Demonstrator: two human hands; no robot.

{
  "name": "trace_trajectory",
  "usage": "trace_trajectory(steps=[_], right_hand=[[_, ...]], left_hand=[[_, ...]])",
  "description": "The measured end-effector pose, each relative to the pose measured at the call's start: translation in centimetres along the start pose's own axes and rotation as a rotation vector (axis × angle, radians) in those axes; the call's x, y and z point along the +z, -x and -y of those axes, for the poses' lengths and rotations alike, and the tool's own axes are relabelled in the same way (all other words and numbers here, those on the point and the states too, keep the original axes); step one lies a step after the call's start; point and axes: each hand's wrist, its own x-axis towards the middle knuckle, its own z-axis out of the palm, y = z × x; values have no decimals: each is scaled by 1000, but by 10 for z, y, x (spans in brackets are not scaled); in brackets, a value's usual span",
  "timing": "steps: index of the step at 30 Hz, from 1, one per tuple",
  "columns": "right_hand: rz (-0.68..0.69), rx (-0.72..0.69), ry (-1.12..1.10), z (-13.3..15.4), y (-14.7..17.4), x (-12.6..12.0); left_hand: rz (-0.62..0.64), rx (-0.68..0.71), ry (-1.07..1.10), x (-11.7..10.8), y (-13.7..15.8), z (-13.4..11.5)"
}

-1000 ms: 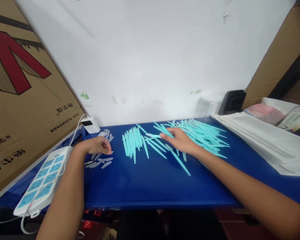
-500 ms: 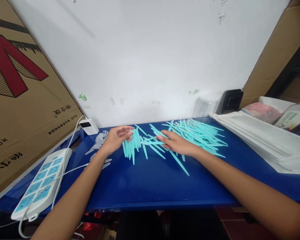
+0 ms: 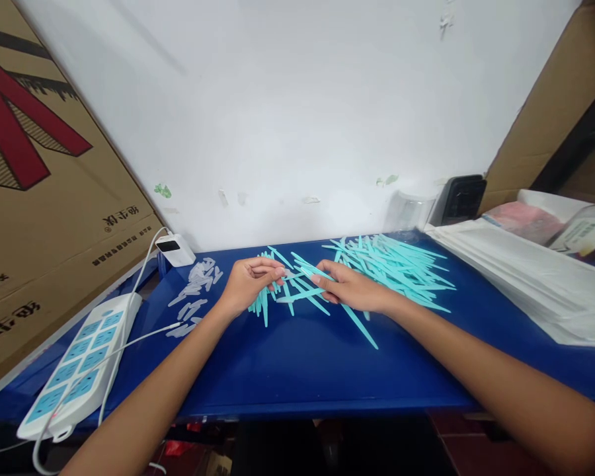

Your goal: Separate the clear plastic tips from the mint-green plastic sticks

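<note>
Keeping several teal sticks (image 3: 305, 266) bunched at the centre, our right hand (image 3: 347, 284) is gripping them between thumb and fingers. Our left hand (image 3: 252, 283) is pinching a small translucent piece (image 3: 288, 272) at or just beside one stick's tip. We are apparently fitting the two together, and the next move is likely calling for straight alignment. Loose translucent pieces (image 3: 193, 284) are lying at nine o'clock, a teal pile (image 3: 399, 268) at three, on a blue table (image 3: 277, 370). Farther out, a white wall (image 3: 297, 119) is standing at twelve, a cardboard box (image 3: 79, 185) at ten; a power strip (image 3: 62, 413) is resting at eight.
</note>
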Motion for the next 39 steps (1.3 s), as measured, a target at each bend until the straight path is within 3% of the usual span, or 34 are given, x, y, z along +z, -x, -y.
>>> trace_trajectory(steps=[5, 19, 25, 39], right_hand=[[25, 14, -6, -3, -1, 0], [42, -65, 72, 5, 1, -1], [57, 9, 65, 7, 3, 2], [158, 3, 13, 11, 9, 2]], left_hand=[[53, -10, 5, 3, 1, 0], [54, -27, -25, 9, 1, 1], [86, -75, -16, 16, 3, -2], [140, -87, 17, 23, 6, -5]])
